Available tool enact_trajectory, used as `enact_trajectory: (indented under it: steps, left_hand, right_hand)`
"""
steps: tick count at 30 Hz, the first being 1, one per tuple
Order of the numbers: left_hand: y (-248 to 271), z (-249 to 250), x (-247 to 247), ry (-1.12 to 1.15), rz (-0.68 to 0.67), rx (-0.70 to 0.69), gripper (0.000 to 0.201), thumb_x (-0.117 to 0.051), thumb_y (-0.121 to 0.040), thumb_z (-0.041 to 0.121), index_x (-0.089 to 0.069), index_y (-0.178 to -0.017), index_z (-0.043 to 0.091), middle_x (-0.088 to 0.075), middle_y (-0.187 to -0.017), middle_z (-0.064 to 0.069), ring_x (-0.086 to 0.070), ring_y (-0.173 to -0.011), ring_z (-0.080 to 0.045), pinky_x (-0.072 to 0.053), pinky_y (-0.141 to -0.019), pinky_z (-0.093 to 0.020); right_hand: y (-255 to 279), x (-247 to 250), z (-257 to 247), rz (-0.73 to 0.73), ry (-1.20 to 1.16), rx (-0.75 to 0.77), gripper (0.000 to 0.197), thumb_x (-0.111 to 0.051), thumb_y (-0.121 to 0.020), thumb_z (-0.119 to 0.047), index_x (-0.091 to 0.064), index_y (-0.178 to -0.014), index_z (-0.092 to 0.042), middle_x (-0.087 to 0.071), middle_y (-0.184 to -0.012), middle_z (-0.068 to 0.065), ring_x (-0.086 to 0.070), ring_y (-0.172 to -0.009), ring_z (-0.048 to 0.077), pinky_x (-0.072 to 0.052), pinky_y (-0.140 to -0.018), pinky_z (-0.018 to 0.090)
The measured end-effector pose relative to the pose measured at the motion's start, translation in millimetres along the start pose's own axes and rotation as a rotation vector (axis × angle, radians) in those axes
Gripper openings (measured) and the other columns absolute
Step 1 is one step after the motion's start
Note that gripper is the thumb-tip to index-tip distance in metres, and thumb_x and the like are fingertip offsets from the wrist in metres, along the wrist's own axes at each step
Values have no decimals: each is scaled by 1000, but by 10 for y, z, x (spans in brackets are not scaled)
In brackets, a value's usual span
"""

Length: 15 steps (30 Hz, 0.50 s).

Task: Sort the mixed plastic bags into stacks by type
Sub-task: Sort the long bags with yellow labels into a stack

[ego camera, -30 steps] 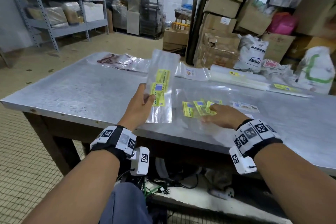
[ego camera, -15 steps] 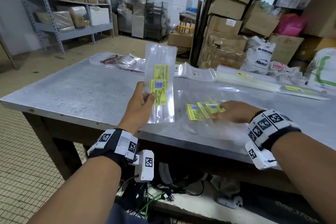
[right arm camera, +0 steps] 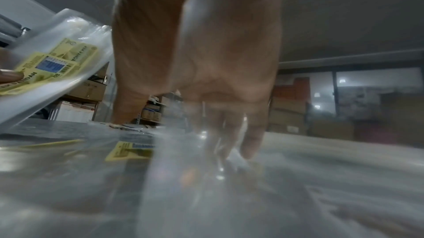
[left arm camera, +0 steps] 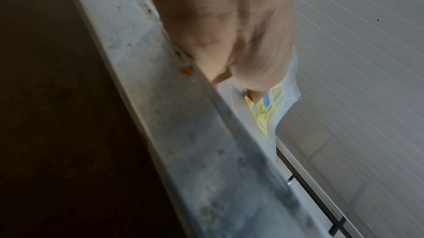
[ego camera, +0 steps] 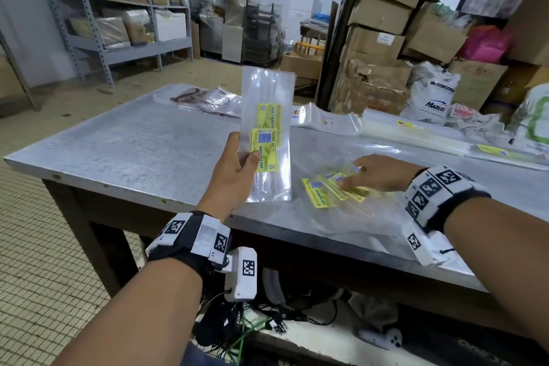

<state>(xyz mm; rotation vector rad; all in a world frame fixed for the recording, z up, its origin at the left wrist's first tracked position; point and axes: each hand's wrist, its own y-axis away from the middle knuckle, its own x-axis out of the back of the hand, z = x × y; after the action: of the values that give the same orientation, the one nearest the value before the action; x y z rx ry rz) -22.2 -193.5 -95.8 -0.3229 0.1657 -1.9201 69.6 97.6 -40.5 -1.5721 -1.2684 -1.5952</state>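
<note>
From the head view, the left hand (ego camera: 234,165) holds a small sheaf of clear bags with yellow "KEK PANDAN" labels (ego camera: 267,140) upright above the near edge of the metal surface (ego camera: 133,140), thumb pressed across the lower label and the other fingers hidden behind the plastic. The right hand (ego camera: 377,172) lies low over loose bags with the same yellow labels (ego camera: 323,190), fanned on the surface; its fingers reach out nearly straight, tips on the plastic. Further back lie other clear bags with brown prints (ego camera: 202,98), bags with small picture labels (ego camera: 323,120) and a long flat stack of clear bags (ego camera: 430,135).

The left wrist view, blurred, shows only the heel of the left hand (left arm camera: 241,33) and its thumb against a yellow label with a blue barcode (left arm camera: 267,106), beside the surface's edge (left arm camera: 183,124); the fingers cannot be made out.

The right wrist view shows what the head view cannot: the right hand's (right arm camera: 206,60) palm from below, fingers (right arm camera: 252,142) spread slightly and pointing down onto clear film (right arm camera: 206,187), pinching nothing visible. The held sheaf (right arm camera: 52,66) tilts at the left.
</note>
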Motion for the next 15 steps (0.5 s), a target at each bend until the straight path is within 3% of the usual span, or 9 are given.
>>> enact_trajectory:
  steps: [3,7,11,13,15]
  left_hand:
    - [10,5,0,-2,3,-5,20,-52,-107,24,-46,-125,31,-75,-105,13,-70,-100,-8,-47,-76,-22]
    - [13,16,0,0,4,-9,21,-52,-107,23,-46,-126,29,-75,-102,14,-69,-96,-4,-46,-69,-15]
    - [13,27,-5,1,9,-1,24,-51,-107,22,-46,-130,28,-76,-102,9,-69,-97,-13,-47,-59,-5]
    - [19,33,-6,-6,9,-3,24,-51,-107,22,-46,-129,28,-76,-102,10,-69,-96,-12,-47,-59,-4]
    - [22,41,-9,-15,9,-5,24,-51,-107,22,-46,-130,28,-76,-103,11,-69,-96,-7,-46,-59,-4]
  right_hand:
    - [-37,-3,-39,-20,-36,-10,74,-79,-72,-68,-62,-123,-17,-59,-129,3,-57,-115,23,-45,-104,40]
    - [-62,3,-18,14,-88,20,81,-86,-71,-56,-56,-136,-18,-52,-122,-7,-53,-110,17,-46,-98,35]
    - [-105,12,58,74,-189,44,60,-91,-70,-42,-59,-118,-24,-59,-116,-4,-58,-104,17,-48,-89,35]
    - [-105,24,71,92,-231,53,53,-91,-71,-35,-56,-110,-28,-57,-107,-5,-56,-95,16,-45,-79,33]
    - [-109,32,86,99,-261,53,51,-91,-73,-30,-53,-108,-30,-56,-108,-4,-57,-96,18,-46,-77,33]
